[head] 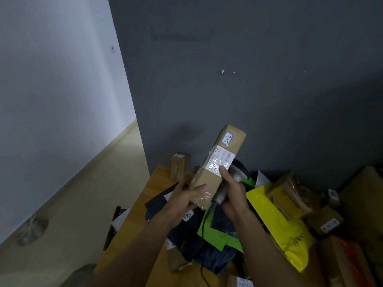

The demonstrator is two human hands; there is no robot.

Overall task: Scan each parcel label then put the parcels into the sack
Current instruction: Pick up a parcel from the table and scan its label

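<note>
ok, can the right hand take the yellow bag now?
Probably not: the right hand grips the scanner against the box. The yellow bag lies close by, mostly bare; only the full hand is in the way.

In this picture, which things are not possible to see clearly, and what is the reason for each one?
Head view, parcel label: print too small, tape glare, and the thumb of the right hand covers a corner.
Head view, scanner: its head half hidden behind the parcel.
Head view, scanner cable: cut off by the bottom edge.
Head view, sack: none recognisable in frame.
</note>
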